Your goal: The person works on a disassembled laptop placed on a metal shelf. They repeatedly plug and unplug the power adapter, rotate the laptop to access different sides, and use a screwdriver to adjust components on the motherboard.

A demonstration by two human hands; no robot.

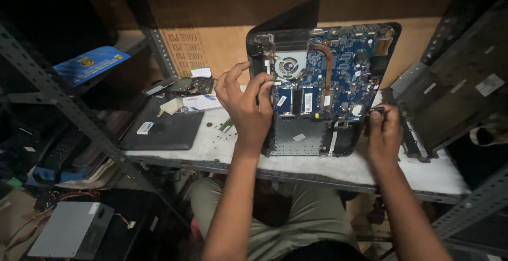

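An opened laptop base (323, 89) stands tilted up on the white table (328, 168), its blue circuit board, copper heat pipe and round fan (289, 65) exposed. My left hand (244, 105) rests against the base's left edge, fingers curled near the fan and the memory slots (292, 101). My right hand (383, 129) grips the base's lower right edge by the black frame. What the fingertips pinch is too small to tell.
A closed dark laptop (161, 129) lies left on the table with a small white block on it. A detached black cover panel (450, 97) leans at the right. Cardboard backs the table. Metal shelf struts flank both sides; a grey box (71, 229) sits on the floor.
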